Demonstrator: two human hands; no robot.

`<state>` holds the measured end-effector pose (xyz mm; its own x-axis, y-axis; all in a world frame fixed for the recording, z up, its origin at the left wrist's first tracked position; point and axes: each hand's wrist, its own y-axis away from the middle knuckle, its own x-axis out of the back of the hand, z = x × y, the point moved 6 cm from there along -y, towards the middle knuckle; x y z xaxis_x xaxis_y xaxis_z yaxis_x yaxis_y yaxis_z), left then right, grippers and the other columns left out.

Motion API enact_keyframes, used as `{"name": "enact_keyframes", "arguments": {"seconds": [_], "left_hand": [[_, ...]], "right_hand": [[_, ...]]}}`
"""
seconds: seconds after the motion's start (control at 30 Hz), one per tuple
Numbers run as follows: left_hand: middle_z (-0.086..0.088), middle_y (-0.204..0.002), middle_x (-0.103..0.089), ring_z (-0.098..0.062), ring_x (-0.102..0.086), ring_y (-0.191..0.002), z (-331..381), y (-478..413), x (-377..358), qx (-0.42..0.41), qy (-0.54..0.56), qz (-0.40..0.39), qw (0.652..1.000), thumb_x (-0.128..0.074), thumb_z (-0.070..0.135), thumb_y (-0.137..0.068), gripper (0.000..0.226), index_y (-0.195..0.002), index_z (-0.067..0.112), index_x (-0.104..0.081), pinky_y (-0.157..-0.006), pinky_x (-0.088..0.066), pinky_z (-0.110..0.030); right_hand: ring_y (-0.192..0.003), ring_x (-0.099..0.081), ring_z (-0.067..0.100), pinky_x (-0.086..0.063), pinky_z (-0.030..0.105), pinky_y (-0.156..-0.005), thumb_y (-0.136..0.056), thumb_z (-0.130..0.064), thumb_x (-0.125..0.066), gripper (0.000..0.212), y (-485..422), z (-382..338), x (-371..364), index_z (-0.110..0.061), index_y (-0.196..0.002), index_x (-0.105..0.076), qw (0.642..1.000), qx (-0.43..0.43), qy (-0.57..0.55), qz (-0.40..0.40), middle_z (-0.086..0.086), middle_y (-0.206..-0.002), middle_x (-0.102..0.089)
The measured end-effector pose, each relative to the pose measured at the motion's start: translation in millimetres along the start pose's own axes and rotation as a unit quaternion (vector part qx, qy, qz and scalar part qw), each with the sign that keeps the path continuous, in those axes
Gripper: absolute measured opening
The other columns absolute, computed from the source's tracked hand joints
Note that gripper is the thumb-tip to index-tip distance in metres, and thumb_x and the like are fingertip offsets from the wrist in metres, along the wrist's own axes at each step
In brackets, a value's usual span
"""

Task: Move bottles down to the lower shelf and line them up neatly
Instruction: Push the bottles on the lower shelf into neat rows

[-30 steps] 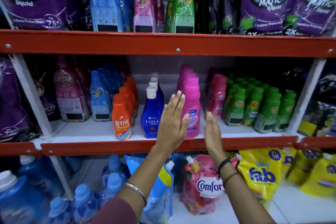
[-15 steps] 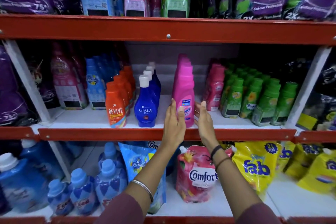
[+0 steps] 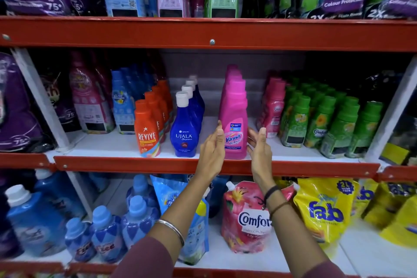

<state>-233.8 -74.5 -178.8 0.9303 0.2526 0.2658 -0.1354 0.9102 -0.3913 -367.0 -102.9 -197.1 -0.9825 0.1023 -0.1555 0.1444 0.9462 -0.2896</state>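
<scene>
A row of pink Vanish bottles [image 3: 234,117] stands front to back on the middle shelf [image 3: 203,163], the front one near the red edge. My left hand [image 3: 213,149] is at the front bottle's left side, fingers apart, thumb close to the label. My right hand [image 3: 259,149] is at its right side, a small gap showing between palm and bottle. Neither hand grips it. Left of it stand rows of blue Ujala bottles [image 3: 184,128] and orange Revive bottles [image 3: 146,133].
Small pink bottles [image 3: 272,108] and green Comfort bottles [image 3: 322,122] fill the shelf's right part. Tall bottles and purple pouches stand on the top shelf [image 3: 212,34]. Below are blue bottles [image 3: 106,232], a pink Comfort pouch [image 3: 243,216] and yellow Fab pouches [image 3: 325,207].
Both hands came down from chest height of the pink bottle to its lower sides, then eased slightly apart from it. The camera tilted down a little.
</scene>
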Motion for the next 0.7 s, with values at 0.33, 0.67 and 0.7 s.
{"name": "enact_keyframes", "arguments": {"seconds": [0.33,0.67,0.7], "left_hand": [[0.014,-0.136,-0.05,0.002,-0.041,-0.128,-3.9,13.8,30.4,-0.085,0.075,0.115,0.987,-0.023,0.048,-0.101,0.044,-0.131,0.031,-0.05,-0.111,-0.033,-0.029],[0.008,-0.141,-0.043,-0.001,-0.038,-0.13,-38.7,-2.1,104.7,-0.041,0.083,0.197,0.976,-0.019,0.052,-0.098,0.056,-0.14,0.024,-0.044,-0.109,-0.03,-0.021],[0.007,-0.143,-0.042,-0.004,-0.037,-0.132,-42.4,-4.5,105.0,-0.023,0.079,0.176,0.981,-0.018,0.053,-0.099,0.057,-0.142,0.023,-0.042,-0.11,-0.029,-0.025]], "right_hand": [[-0.124,-0.048,0.011,-0.042,0.025,-0.101,-0.092,-0.056,-0.033,0.055,40.5,-16.4,-16.2,-0.022,-0.131,-0.053,0.985,0.137,0.06,0.083,-0.005,-0.13,-0.052],[-0.137,-0.037,0.007,-0.027,0.037,-0.118,-0.08,-0.075,-0.028,0.077,37.8,-1.7,-108.5,-0.027,-0.14,-0.04,0.994,0.046,0.051,-0.08,-0.005,-0.149,-0.042],[-0.138,-0.037,0.009,-0.026,0.04,-0.119,-0.074,-0.083,-0.027,0.089,35.5,2.4,-113.1,-0.026,-0.141,-0.039,0.996,0.017,0.037,-0.076,-0.004,-0.15,-0.041]]}}
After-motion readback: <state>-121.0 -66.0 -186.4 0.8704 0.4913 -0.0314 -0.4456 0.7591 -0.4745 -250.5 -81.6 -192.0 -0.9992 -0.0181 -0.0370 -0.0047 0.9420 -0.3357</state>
